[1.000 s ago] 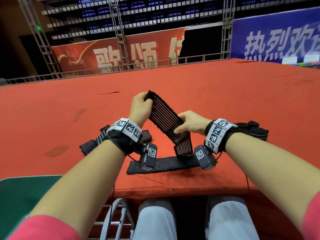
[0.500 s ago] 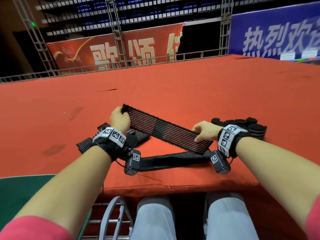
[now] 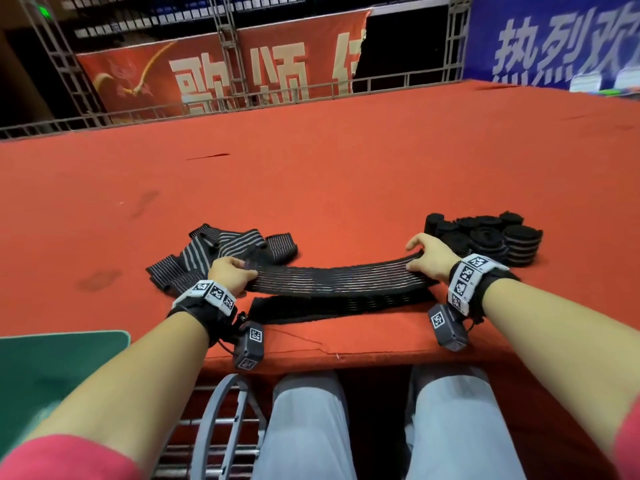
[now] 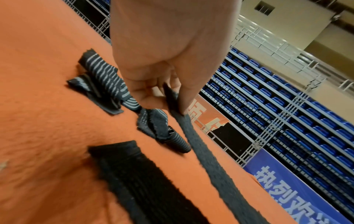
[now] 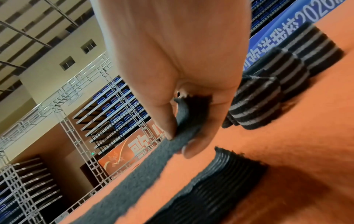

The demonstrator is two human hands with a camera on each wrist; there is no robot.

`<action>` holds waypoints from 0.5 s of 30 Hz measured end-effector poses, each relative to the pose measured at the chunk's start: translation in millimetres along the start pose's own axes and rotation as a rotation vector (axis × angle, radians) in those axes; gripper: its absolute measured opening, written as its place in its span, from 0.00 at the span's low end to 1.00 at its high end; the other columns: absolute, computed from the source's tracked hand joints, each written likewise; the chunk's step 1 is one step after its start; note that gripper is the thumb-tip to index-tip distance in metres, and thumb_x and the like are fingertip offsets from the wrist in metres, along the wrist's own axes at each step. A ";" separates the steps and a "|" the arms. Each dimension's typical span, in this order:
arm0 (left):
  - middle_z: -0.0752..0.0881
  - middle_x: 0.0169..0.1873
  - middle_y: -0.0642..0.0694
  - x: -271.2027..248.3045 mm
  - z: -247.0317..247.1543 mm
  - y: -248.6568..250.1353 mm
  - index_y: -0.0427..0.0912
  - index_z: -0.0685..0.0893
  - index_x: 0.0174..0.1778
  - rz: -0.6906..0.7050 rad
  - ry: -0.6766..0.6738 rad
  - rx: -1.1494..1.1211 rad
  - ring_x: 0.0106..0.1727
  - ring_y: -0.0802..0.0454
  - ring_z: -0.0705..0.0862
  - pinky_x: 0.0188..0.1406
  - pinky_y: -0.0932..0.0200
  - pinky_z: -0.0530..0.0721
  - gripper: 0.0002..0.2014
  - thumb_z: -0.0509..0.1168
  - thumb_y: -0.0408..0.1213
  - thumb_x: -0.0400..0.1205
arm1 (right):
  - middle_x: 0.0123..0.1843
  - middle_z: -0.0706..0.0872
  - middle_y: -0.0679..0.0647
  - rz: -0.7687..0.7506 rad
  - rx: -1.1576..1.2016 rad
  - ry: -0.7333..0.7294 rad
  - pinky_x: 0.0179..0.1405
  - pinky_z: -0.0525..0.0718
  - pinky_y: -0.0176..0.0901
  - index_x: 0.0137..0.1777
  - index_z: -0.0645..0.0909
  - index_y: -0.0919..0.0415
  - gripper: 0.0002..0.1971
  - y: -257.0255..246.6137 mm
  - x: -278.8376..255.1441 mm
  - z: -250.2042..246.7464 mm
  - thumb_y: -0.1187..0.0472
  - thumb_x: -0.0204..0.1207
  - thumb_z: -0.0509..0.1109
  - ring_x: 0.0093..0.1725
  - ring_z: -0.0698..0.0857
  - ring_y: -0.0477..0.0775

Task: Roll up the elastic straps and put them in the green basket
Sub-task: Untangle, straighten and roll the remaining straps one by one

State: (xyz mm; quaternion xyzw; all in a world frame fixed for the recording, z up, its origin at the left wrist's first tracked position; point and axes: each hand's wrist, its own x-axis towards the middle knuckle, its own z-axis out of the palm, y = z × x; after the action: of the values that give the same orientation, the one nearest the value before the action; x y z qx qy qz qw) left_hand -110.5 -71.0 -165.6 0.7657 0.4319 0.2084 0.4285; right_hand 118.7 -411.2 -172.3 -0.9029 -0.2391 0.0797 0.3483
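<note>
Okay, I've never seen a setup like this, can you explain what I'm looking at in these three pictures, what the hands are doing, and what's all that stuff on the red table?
No machine here: a person wears three cameras. One picture comes from the head, looking down; the other two come from each wrist, looking along the fingers. The left hand and right hand each pinch one end of a black striped elastic strap, held stretched just above the red table. Another flat strap lies under it. A loose strap pile sits behind the left hand; finished rolls stand behind the right hand. The green surface at lower left may be the basket.
</note>
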 end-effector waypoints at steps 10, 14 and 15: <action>0.80 0.53 0.50 6.4 15.0 -49.7 0.38 0.83 0.56 0.028 -0.031 0.174 0.52 0.50 0.82 0.52 0.58 0.78 0.21 0.82 0.34 0.70 | 0.46 0.86 0.50 -0.009 -0.011 0.012 0.48 0.75 0.38 0.42 0.84 0.52 0.10 17.0 1.1 29.7 0.68 0.70 0.79 0.49 0.84 0.52; 0.83 0.38 0.45 3.4 18.1 -56.7 0.43 0.80 0.49 0.031 -0.022 0.245 0.39 0.46 0.81 0.38 0.56 0.75 0.18 0.82 0.36 0.71 | 0.46 0.86 0.50 -0.009 -0.011 0.016 0.48 0.76 0.39 0.44 0.85 0.52 0.10 22.1 1.1 36.8 0.68 0.70 0.79 0.49 0.85 0.52; 0.82 0.36 0.47 3.9 18.8 -58.8 0.43 0.79 0.46 0.039 -0.029 0.253 0.37 0.47 0.81 0.38 0.56 0.74 0.17 0.81 0.36 0.72 | 0.46 0.86 0.50 -0.008 -0.010 0.015 0.48 0.76 0.39 0.44 0.85 0.53 0.10 23.1 0.9 38.3 0.68 0.70 0.79 0.49 0.85 0.52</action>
State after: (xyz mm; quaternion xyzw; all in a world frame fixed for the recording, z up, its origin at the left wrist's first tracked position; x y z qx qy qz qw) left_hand -123.8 -61.5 -225.2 0.8249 0.4334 0.1496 0.3307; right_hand 116.3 -403.0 -216.2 -0.9043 -0.2404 0.0702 0.3457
